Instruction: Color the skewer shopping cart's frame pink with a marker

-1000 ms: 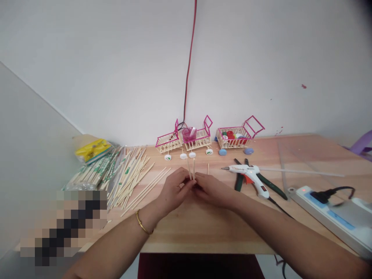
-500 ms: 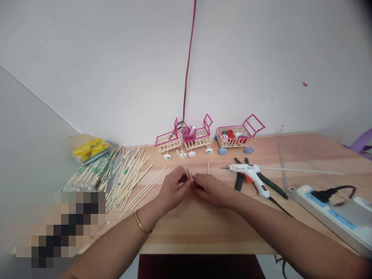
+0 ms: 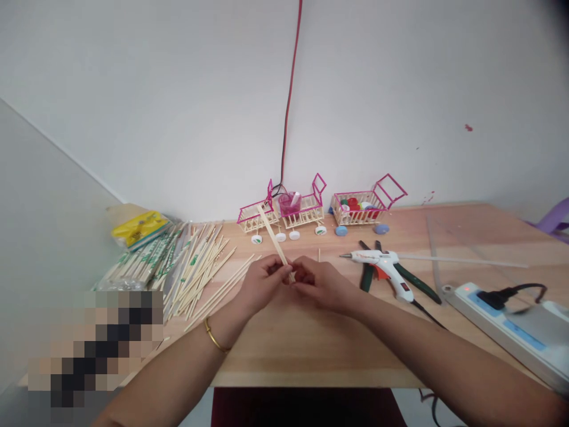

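Observation:
Both hands meet over the middle of the wooden table (image 3: 311, 350). My left hand (image 3: 260, 283), with a gold bangle at the wrist, pinches the lower end of a long bamboo stick (image 3: 272, 236) that slants up and to the left. My right hand (image 3: 320, 282) is closed at the same spot, fingertips pressed to the stick's base beside the left fingers. Whether more than one stick is held I cannot make out. A short stick piece (image 3: 319, 255) lies just beyond my right hand.
A heap of bamboo sticks (image 3: 195, 270) and wrapped chopsticks (image 3: 142, 258) lies left. Three pink-trimmed stick carts (image 3: 284, 213) stand at the wall, one with bottle caps (image 3: 358, 207). A glue gun (image 3: 386, 267) over pliers (image 3: 411, 283), a power strip (image 3: 507, 329) and a clear sheet (image 3: 466, 249) lie right.
The short upright sticks between my fingers tilted left, and now one long stick slants up to the left from the pinch. Both hands stayed together in the same place.

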{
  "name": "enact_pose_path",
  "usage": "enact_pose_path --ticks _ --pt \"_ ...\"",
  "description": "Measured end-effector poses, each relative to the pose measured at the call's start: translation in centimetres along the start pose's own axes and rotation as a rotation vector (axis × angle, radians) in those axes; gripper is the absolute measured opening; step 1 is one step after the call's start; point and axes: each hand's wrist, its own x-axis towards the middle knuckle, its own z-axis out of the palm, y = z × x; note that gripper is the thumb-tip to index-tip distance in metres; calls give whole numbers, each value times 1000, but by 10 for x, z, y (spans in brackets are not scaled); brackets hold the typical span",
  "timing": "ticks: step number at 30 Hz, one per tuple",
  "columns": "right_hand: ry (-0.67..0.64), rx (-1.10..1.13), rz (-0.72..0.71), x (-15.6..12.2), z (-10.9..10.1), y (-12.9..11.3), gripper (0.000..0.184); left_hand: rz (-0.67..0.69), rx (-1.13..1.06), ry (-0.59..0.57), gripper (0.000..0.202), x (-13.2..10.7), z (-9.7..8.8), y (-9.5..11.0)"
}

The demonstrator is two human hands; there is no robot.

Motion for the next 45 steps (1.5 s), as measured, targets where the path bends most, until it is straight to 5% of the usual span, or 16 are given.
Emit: enact_pose_path --ticks 3,8,11,21,29,36,41,45 --pt "3 47 -56 -3 -2 -5 35 -81 -158 36 23 1 -2 -1" --pt "-5 -206 -231 -5 -5 -9 12 -111 -283 46 22 1 -4 -5" --pt "-16 -250 -285 -5 -5 -7 15 -122 -341 49 21 0 -4 -7" --pt "47 -162 -246 -4 -4 -4 3 -108 -357 -68 28 -1 -1 -8" --pt "31 -175 -260 -4 -4 -5 2 -53 -386 -8 24 -1 -3 -8" --pt "3 -272 -252 -4 1 0 2 -18 -330 -6 21 0 -3 -14" --pt "-68 -310 -287 -3 -1 2 4 46 -82 0 20 -1 -4 -6" --pt "77 -263 -278 -2 -9 0 10 110 138 -22 23 -2 -5 0"
